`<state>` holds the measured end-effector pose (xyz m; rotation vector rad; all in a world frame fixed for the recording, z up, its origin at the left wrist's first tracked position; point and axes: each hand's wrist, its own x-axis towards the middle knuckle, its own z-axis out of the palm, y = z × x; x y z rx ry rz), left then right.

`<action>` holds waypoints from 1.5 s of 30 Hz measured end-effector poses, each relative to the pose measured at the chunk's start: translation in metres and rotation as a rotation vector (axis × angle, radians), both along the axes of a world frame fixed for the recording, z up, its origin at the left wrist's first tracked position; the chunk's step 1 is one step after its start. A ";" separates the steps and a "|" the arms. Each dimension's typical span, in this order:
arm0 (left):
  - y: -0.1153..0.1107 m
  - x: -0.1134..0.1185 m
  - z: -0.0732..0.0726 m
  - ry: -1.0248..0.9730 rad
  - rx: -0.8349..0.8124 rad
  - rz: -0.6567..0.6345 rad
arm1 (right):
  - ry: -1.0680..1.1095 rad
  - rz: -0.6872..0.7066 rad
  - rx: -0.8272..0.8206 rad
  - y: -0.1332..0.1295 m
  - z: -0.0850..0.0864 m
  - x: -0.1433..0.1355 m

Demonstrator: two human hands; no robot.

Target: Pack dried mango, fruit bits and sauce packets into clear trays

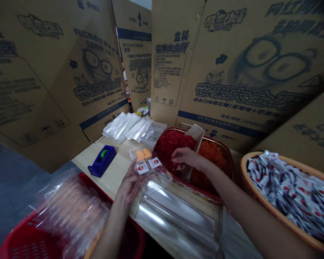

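Observation:
My left hand (129,185) grips a clear plastic tray (162,177) by its near left edge. Orange candies (143,154) sit in the tray's far compartment, and two white sachets (149,166) with red print lie across its middle. My right hand (187,157) is over a red-rimmed basin, its fingers pinched together; what they hold, if anything, I cannot make out. Small red pieces (170,142) fill the basin's left side, and orange-red pieces (212,156) fill the right. An upright cardboard divider (196,135) stands between them, partly hidden by my right hand.
Clear plastic sleeves (175,216) lie in front of me, with more bags (121,126) at the back. A blue tape dispenser (102,160) stands left. A red basket (24,239) holds filled packs (72,208). An orange basket (244,162) holds sachets. Cardboard boxes (167,79) wall the table.

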<state>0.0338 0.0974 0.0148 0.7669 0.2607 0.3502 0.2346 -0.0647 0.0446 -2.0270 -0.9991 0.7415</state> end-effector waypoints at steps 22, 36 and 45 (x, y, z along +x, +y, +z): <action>-0.028 -0.009 0.016 -0.039 0.038 -0.068 | 0.266 -0.052 0.253 -0.006 0.021 -0.101; -0.007 -0.017 0.005 -0.005 0.017 -0.008 | -0.554 -0.106 -0.343 0.009 0.004 0.010; -0.005 -0.013 0.002 -0.017 0.023 -0.024 | -0.599 0.050 -0.616 0.032 -0.026 -0.003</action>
